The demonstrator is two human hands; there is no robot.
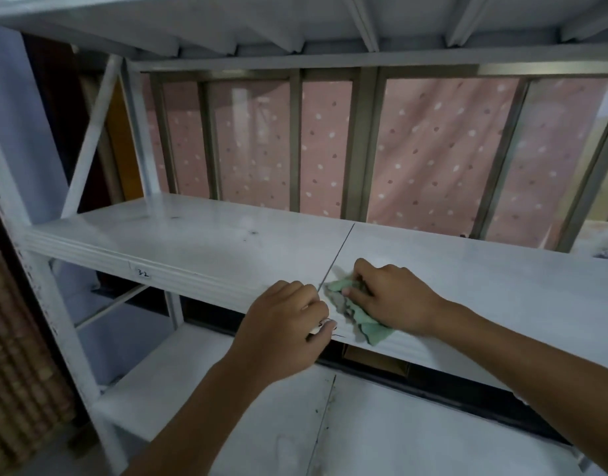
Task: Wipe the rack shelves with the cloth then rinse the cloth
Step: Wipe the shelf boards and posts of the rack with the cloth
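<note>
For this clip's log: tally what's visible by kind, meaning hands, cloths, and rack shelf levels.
Hands: 2, left hand on the shelf's front edge, right hand pressing the cloth.
Cloths: 1, green cloth on the middle shelf.
Shelf levels: 3, top shelf seen from below, middle shelf, lower shelf.
Total: 6

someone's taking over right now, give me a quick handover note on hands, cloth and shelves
Right hand: pressing the green cloth on the middle shelf, near its front edge, just right of the seam.
Left hand: bare, resting on the shelf's front edge left of the cloth.
Done: cannot tell how much is wiped; dark specks show on the shelf's left part.
Left: finish this shelf, wipe the lower shelf, which shows grime, then rinse the cloth.
</note>
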